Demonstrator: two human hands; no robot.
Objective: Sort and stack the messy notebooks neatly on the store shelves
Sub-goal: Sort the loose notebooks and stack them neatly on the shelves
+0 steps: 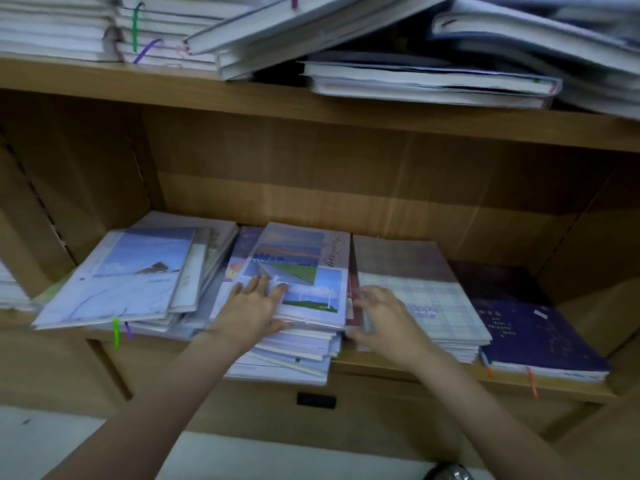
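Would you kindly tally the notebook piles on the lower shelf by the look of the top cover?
Pale blue snowy-landscape cover pile: 1
Landscape-photo collage cover pile, left hand resting on it: 1
Pale plaid cover pile, right hand at its left edge: 1
Dark navy cover pile: 1
Total: 4 piles

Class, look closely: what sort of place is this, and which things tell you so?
Probably a stationery shop or stockroom: wooden shelves hold many piles of similar notebooks, such as the photo-cover stack and the plaid stack, several with ribbon markers.

plaid notebook (420, 289), navy notebook (530, 327)
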